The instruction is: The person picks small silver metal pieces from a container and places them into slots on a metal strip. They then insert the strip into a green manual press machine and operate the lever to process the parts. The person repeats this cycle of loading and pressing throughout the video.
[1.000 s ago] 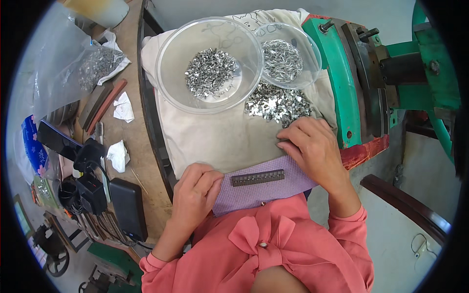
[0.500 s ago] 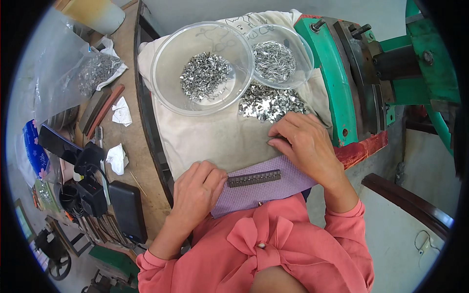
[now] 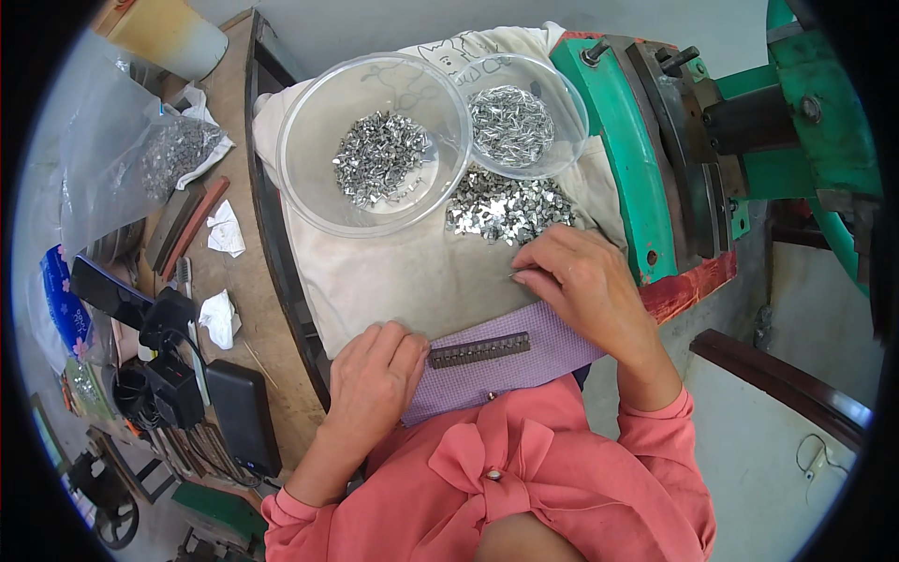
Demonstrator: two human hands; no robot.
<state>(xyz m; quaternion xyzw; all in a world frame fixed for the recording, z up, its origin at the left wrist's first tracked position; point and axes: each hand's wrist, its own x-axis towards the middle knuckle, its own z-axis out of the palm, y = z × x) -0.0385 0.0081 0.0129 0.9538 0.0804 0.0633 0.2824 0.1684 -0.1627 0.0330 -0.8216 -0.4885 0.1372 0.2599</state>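
A dark notched metal bar (image 3: pixel 479 350) lies on a purple woven cloth (image 3: pixel 459 389) across my lap. My left hand (image 3: pixel 376 375) is closed, its fingertips at the bar's left end. Above the cloth's far right part, my right hand (image 3: pixel 585 286) pinches a small metal piece (image 3: pixel 514 276), of which only a sliver shows. Just beyond that hand lies a heap of small shiny metal pieces (image 3: pixel 510 211). A large clear round tub (image 3: pixel 300 183) behind holds small bent metal bits; a smaller clear tub (image 3: pixel 579 103) beside it holds thin metal pins.
Beige cloth (image 3: pixel 361 281) covers the work surface. A green machine press (image 3: pixel 623 178) stands at the right. On the wooden bench (image 3: pixel 267 323) at left are a black power bank (image 3: pixel 243 412), a phone (image 3: pixel 108 286), crumpled tissues (image 3: pixel 220 318) and a plastic bag (image 3: pixel 112 140).
The view has shifted slightly, moving the tubs and bar a little left in the picture. My right hand keeps its pinch by the heap, and my left hand stays at the bar's end.
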